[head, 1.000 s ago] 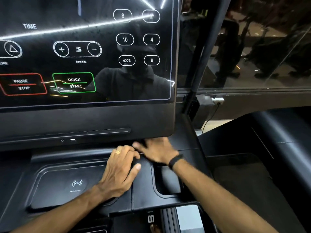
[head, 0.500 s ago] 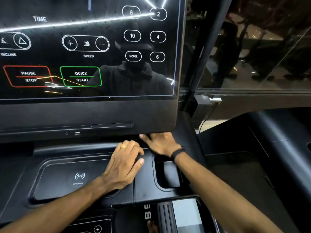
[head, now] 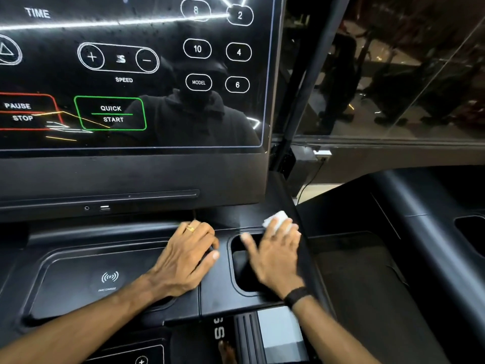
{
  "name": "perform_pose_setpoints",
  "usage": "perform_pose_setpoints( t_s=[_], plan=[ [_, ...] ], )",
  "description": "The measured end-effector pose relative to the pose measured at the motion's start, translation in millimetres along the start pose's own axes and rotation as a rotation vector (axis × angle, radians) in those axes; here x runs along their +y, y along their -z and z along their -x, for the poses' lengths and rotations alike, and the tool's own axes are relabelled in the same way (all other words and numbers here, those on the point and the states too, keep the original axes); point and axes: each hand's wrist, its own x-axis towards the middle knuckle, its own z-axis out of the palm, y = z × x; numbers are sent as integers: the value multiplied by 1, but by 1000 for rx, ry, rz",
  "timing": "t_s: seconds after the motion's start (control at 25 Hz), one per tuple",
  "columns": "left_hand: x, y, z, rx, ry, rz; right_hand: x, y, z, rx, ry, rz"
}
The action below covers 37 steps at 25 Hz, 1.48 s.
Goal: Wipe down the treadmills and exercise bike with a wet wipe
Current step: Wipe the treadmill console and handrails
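I face a black treadmill console (head: 214, 290) below its big touch screen (head: 162, 164). My right hand (head: 273, 258) lies with fingers spread and straight over the far right rim of the cup holder recess (head: 242, 277). It presses a white wet wipe (head: 277, 219), which sticks out beyond the fingertips against the console's right edge. My left hand (head: 186, 261), with a gold ring, rests on the console ledge between the charging pad (head: 105, 281) and the cup holder. It holds nothing.
The screen shows speed, quick start and pause/stop buttons. A second black treadmill (head: 420, 222) stands close on the right, with a dark glass wall (head: 393, 80) behind it. A black post (head: 309, 82) rises right of the screen. The belt and side rail (head: 278, 334) lie below.
My right hand has slid right from under the screen's lower edge to the cup holder's right rim, and the white wipe now shows. My left hand has stayed put.
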Motion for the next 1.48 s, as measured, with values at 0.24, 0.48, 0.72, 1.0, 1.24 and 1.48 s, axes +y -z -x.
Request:
perform_pose_setpoints(
  t_s=[0.24, 0.48, 0.72, 1.0, 1.24, 1.48],
  plan=[
    [1, 1, -1, 26, 1, 33, -39, -11, 40, 54, 645, -93],
    [2, 0, -2, 21, -66, -11, 7, -4, 35, 36, 740, -1],
    [1, -3, -3, -34, -215, -35, 39, 14, -20, 96, 200, 47],
    [6, -10, -12, -86, -339, -58, 30, 4, 28, -41, -103, 3],
    [36, -36, -31, -111, -378, 87, 91, 3, 21, -52, -169, -168],
    [60, -56, -43, -180, -440, 137, 68, -4, 112, -117, -276, -130]
  ],
)
